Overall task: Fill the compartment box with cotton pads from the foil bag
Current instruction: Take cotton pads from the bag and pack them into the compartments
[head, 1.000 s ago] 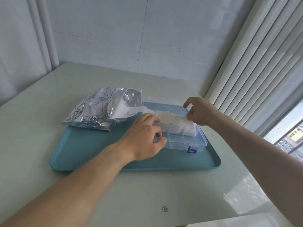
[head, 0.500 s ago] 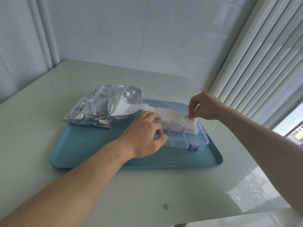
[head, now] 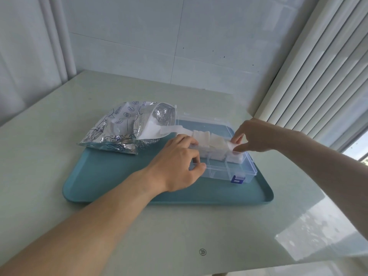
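Note:
A clear compartment box point(head: 242, 172) with a blue latch stands on the teal tray point(head: 111, 182), its lid open toward the back. White cotton pads point(head: 211, 142) fill its far row and stick up above the rim; the near compartments look empty. My left hand point(head: 177, 164) grips the box's left end, fingers curled over its edge. My right hand point(head: 253, 136) pinches a cotton pad point(head: 232, 145) over the right end of the far row. The silver foil bag point(head: 123, 134) lies open at the tray's back left, with white pads spilling from its mouth toward the box.
The tray sits on a pale green tabletop point(head: 229, 232) in a corner. A tiled wall point(head: 179, 56) runs behind it, and vertical blinds point(head: 322, 80) hang on the right. The table's front edge runs near the bottom right.
My right hand rose a little from the box's right end, then came back down onto the far row with a pad pinched. My left hand stayed on the box.

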Action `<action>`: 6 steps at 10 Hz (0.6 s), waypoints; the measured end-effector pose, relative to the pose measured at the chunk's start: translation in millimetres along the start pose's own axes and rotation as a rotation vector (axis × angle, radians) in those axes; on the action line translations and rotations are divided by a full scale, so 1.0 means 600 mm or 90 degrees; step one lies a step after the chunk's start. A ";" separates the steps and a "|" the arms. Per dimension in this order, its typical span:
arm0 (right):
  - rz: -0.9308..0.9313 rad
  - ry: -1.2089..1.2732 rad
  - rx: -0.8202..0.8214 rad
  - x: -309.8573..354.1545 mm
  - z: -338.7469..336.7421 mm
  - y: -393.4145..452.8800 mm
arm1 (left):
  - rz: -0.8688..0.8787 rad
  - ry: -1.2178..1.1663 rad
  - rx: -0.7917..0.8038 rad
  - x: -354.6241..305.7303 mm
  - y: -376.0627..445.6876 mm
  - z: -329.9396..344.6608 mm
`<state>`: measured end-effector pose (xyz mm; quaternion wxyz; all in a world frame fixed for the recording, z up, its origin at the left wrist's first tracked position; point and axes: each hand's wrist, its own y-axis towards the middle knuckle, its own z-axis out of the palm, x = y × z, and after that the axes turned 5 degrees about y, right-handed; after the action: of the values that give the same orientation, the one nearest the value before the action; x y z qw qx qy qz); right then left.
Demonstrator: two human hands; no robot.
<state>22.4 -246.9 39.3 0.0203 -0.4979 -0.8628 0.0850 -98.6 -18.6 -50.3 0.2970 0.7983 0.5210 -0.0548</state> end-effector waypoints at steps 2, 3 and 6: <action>0.022 -0.018 0.115 0.011 -0.010 0.011 | 0.001 0.001 -0.002 0.001 0.000 0.000; 0.034 -0.053 0.172 0.018 -0.018 0.015 | 0.000 0.002 -0.001 0.000 0.000 -0.001; 0.011 0.072 0.045 -0.007 -0.002 0.009 | 0.008 -0.013 -0.006 0.001 0.001 -0.002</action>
<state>28.9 -247.7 40.0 0.0863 -0.5083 -0.8524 0.0874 -97.8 -17.5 -49.4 0.3066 0.7994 0.5133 -0.0586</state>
